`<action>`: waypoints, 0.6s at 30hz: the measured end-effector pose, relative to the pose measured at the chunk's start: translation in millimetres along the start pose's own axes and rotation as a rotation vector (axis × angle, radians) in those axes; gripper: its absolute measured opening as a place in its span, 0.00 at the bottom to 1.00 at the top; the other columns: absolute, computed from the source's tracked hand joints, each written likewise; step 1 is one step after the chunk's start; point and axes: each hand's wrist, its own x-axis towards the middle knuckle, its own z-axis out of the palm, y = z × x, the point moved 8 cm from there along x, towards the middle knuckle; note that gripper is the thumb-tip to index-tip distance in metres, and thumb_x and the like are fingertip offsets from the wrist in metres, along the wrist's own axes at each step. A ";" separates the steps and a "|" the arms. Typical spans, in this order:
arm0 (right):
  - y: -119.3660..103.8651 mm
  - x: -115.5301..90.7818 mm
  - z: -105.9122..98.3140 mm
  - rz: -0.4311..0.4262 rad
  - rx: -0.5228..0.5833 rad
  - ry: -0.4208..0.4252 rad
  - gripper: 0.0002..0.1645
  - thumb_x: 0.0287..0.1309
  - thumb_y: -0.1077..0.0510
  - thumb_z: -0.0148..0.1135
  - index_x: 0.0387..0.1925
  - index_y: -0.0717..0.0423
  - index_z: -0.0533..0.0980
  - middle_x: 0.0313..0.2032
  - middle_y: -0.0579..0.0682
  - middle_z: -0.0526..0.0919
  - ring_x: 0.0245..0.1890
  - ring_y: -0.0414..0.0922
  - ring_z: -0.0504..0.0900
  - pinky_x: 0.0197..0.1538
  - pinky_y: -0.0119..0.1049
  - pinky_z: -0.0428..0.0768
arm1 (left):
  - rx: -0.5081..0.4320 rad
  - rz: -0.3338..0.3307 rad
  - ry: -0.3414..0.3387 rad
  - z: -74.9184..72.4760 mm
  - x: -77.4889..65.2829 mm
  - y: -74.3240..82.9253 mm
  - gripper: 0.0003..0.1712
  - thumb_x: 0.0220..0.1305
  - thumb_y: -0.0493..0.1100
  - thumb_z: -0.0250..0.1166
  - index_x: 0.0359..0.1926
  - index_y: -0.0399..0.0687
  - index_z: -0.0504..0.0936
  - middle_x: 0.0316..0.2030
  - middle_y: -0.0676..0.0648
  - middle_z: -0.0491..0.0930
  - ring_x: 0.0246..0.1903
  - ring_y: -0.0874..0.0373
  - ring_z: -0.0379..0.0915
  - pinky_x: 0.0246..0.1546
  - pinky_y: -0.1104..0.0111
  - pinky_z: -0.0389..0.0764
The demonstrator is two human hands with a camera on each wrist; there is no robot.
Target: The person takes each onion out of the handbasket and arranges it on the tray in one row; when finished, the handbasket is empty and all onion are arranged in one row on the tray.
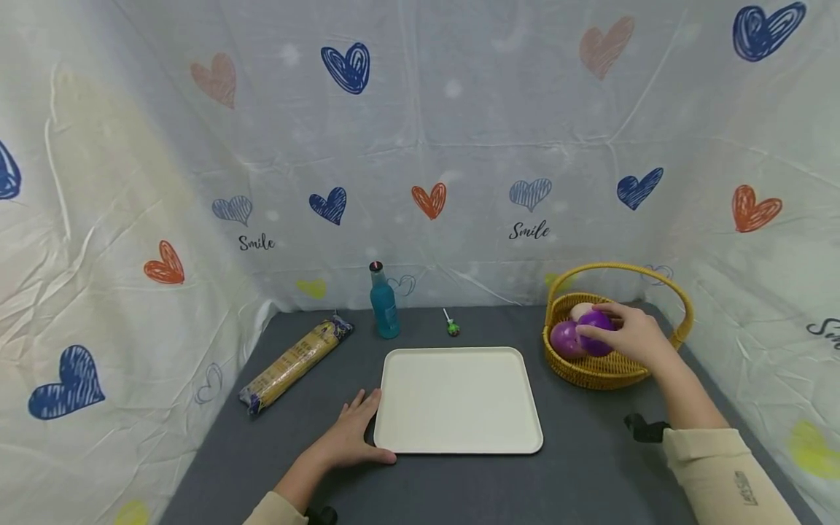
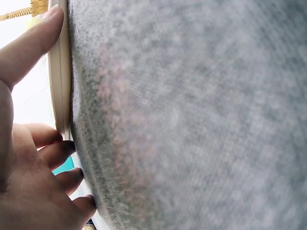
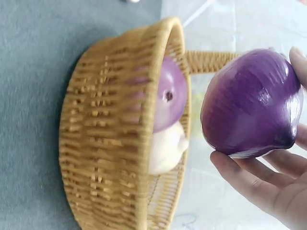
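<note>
A pale cloth backdrop printed with coloured hearts (image 1: 472, 109) rises behind my flat dark-grey table (image 1: 590, 437). On it lies a cream, round-cornered rectangular tray (image 1: 459, 401), with a yellow woven wicker basket with an arched handle (image 1: 593, 379) to its right. A long gold-and-blue plastic packet (image 1: 297, 364) lies slantwise at the left. My left hand (image 1: 354, 430) spreads its fingers and thumb against the tray's left edge and near corner, gripping nothing. My right hand (image 1: 636, 335) curls its fingers and thumb round a glossy deep-purple onion (image 3: 252, 105), above the basket's opening. A slim blue bottle with a dark cap (image 1: 384, 306) stands behind the tray. Inside the basket rest a round lighter-purple onion (image 3: 171, 96) and a smaller whitish bulb (image 3: 165, 148), side by side. Behind the tray lies a green-headed lollipop on a white stick (image 1: 453, 328).
</note>
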 end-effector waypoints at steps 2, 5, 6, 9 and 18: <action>-5.3 -1.7 3.5 -0.007 0.008 0.005 0.54 0.60 0.28 0.62 0.72 0.63 0.65 0.63 0.76 0.72 0.61 0.71 0.74 0.54 0.60 0.82 | 0.003 0.000 -0.001 -0.1 -0.1 -0.3 0.74 0.44 0.70 0.78 0.80 0.41 0.48 0.79 0.39 0.48 0.79 0.35 0.34 0.74 0.35 0.40; -13.9 -3.8 7.9 -0.029 0.037 0.016 0.52 0.59 0.29 0.64 0.71 0.61 0.67 0.63 0.74 0.73 0.61 0.70 0.75 0.53 0.59 0.83 | 0.001 -0.001 -0.002 -0.4 -0.4 0.2 0.74 0.44 0.70 0.78 0.80 0.40 0.48 0.79 0.39 0.48 0.79 0.35 0.34 0.74 0.35 0.40; -16.5 -4.3 9.9 -0.034 0.051 0.018 0.51 0.59 0.30 0.64 0.71 0.60 0.67 0.63 0.73 0.73 0.61 0.70 0.75 0.53 0.58 0.83 | 0.001 -0.001 -0.003 -0.4 -0.5 0.5 0.74 0.44 0.70 0.78 0.80 0.40 0.48 0.79 0.39 0.48 0.79 0.35 0.35 0.74 0.35 0.40; -25.3 -5.1 14.4 -0.062 0.080 0.024 0.49 0.59 0.31 0.66 0.69 0.60 0.69 0.62 0.72 0.74 0.61 0.70 0.75 0.52 0.58 0.84 | -0.003 -0.002 -0.003 -0.5 -0.7 1.4 0.74 0.44 0.69 0.78 0.80 0.41 0.48 0.80 0.39 0.48 0.79 0.35 0.35 0.74 0.35 0.40; -51.8 -7.7 26.5 -0.149 0.105 0.048 0.44 0.58 0.36 0.70 0.65 0.62 0.73 0.59 0.66 0.74 0.58 0.64 0.76 0.55 0.59 0.82 | 0.008 -0.010 -0.007 -0.7 -0.8 1.5 0.74 0.44 0.70 0.78 0.80 0.40 0.47 0.80 0.39 0.48 0.79 0.35 0.35 0.74 0.35 0.40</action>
